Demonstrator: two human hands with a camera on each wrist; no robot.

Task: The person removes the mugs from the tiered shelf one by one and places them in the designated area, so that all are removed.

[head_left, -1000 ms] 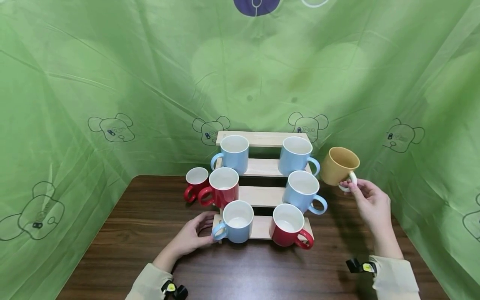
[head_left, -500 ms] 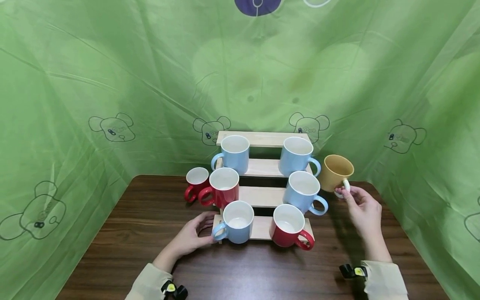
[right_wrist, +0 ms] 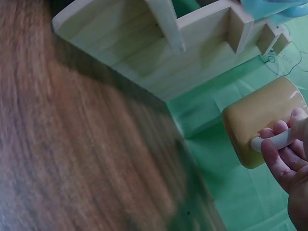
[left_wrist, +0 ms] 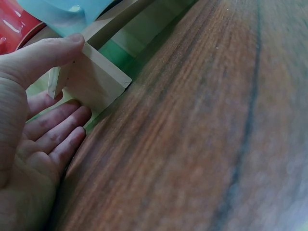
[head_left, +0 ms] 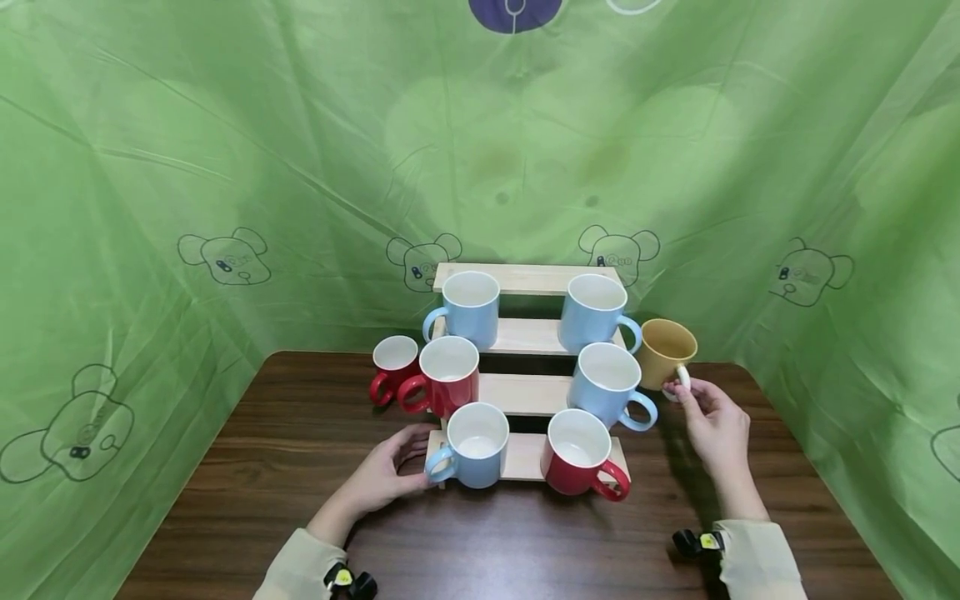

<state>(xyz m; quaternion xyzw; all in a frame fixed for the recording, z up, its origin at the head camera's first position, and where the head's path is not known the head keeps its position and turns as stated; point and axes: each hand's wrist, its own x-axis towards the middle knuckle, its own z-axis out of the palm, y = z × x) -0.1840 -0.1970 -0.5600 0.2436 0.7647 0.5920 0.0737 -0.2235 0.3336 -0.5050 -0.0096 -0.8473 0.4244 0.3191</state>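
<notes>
My right hand (head_left: 716, 425) pinches the white handle of a yellow mug (head_left: 660, 354) between thumb and fingers. The mug is upright beside the right end of a stepped wooden rack (head_left: 525, 392); in the right wrist view its body (right_wrist: 260, 115) shows in front of green cloth. At the rack's lower left corner, my left hand (head_left: 386, 471) grips the end of the bottom step, thumb on the front edge and index finger behind. Right by that thumb stands a light blue mug (head_left: 477, 450). A red mug (head_left: 576, 454) sits at the other end of this step.
More light blue mugs (head_left: 592, 312) and a red mug (head_left: 448, 375) stand on the higher steps. A small red cup (head_left: 394, 367) is left of the rack on the brown wooden table (head_left: 262, 467). Green cloth (head_left: 300, 167) hangs behind and at both sides.
My right hand has moved left and down with the yellow mug, bringing it closer to the rack's right end. My left hand has stayed at the rack's corner.
</notes>
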